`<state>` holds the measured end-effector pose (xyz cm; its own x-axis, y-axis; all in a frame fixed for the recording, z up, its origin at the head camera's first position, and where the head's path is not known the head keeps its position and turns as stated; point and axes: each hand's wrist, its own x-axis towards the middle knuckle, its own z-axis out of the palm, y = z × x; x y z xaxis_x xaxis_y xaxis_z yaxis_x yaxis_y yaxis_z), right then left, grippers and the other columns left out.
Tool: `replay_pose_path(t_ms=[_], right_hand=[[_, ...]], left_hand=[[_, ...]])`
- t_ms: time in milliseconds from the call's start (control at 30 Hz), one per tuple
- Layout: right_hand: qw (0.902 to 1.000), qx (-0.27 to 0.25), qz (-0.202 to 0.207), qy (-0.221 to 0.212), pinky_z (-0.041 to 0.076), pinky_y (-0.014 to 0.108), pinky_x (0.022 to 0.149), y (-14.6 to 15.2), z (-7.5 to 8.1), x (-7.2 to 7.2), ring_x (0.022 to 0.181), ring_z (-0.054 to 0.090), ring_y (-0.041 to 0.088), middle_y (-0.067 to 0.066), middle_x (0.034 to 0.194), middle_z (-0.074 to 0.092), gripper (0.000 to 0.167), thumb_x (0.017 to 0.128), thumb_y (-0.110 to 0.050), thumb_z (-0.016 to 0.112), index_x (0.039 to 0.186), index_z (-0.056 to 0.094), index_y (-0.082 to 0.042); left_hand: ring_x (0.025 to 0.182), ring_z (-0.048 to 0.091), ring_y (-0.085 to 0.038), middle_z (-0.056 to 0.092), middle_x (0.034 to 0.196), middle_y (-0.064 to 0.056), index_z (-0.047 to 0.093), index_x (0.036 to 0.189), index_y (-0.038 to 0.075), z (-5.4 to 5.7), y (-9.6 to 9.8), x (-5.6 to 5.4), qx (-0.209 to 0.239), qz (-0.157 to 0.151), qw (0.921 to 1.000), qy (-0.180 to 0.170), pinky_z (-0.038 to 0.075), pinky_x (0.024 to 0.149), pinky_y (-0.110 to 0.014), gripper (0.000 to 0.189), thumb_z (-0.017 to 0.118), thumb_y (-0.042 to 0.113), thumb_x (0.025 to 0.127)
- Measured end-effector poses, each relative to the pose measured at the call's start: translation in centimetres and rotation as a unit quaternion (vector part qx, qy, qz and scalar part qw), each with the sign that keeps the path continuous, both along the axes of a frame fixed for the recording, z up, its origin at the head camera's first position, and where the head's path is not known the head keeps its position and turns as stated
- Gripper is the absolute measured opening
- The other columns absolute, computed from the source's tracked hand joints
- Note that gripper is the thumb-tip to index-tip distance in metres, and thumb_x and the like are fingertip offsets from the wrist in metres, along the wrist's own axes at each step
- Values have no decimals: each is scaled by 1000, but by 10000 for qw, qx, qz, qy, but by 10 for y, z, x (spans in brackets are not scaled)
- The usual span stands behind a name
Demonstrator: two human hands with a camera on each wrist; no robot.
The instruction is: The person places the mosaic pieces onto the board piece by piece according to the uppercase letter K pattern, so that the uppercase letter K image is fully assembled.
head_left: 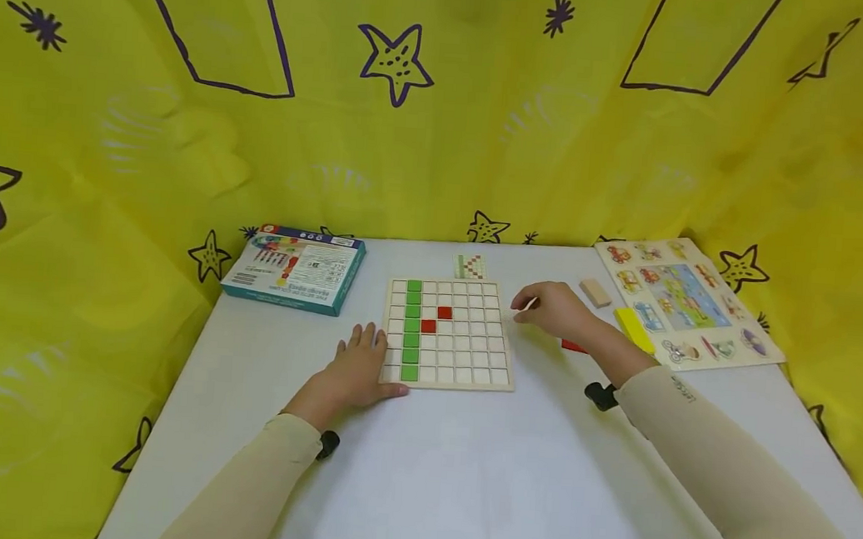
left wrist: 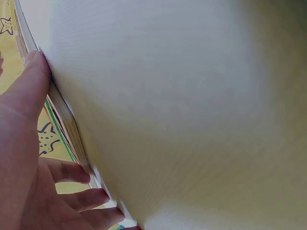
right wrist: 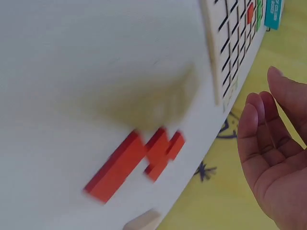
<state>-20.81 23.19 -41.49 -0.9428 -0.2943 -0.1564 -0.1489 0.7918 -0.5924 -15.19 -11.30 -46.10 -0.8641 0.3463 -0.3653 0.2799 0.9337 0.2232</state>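
Observation:
A square wooden grid board (head_left: 484,346) lies flat on the white table. One of its columns is filled with green tiles (head_left: 412,327), and two red tiles (head_left: 428,327) sit diagonally beside that column. My left hand (head_left: 352,372) rests at the board's near left corner, fingers along the left side and thumb at the front edge. Off the board's right side hovers my right hand (head_left: 558,312). Its fingers are bent, and a gap shows between thumb and fingertips in the right wrist view, with nothing held. Several red blocks (right wrist: 117,167) lie on the table below it.
A small pattern card (head_left: 470,266) lies behind the board. To the right are a plain wooden block (head_left: 595,293), a yellow piece (head_left: 634,330) and a picture puzzle board (head_left: 764,351). A teal-edged box (head_left: 292,268) lies at the back left. Yellow patterned cloth (head_left: 440,153) hangs behind.

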Motion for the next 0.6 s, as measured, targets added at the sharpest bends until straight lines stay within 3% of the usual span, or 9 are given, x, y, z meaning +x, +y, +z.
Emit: replay_pose_path(t_ms=[167, 400, 600], right_hand=[[9994, 173, -285, 21, 50, 35, 75, 33, -5, 16, 87, 59, 25, 10, 102, 70, 21, 91, -12, 75, 110, 73, -3], [9986, 76, -527, -54, 51, 31, 67, 70, -16, 32, 84, 59, 24, 7, 98, 69, 17, 91, -11, 75, 106, 73, -2], [9979, 92, -632, -45, 51, 33, 73, 91, -26, 41, 87, 60, 25, 13, 105, 69, 26, 90, -12, 77, 112, 72, -1]], left_hand=[[151, 4, -46, 10, 164, -27, 19, 157, -6, 2, 0, 1, 2, 5, 10000, -45, 17, 117, -61, 114, 67, 68, 85], [150, 3, -47, 9, 163, -29, 18, 157, -7, 0, 0, 2, -3, 2, 10000, -10, 16, 117, -62, 114, 66, 67, 86], [150, 6, -48, 12, 163, -30, 19, 156, -9, -3, 1, 0, -6, -64, 9999, 109, 19, 116, -63, 113, 67, 66, 86]])
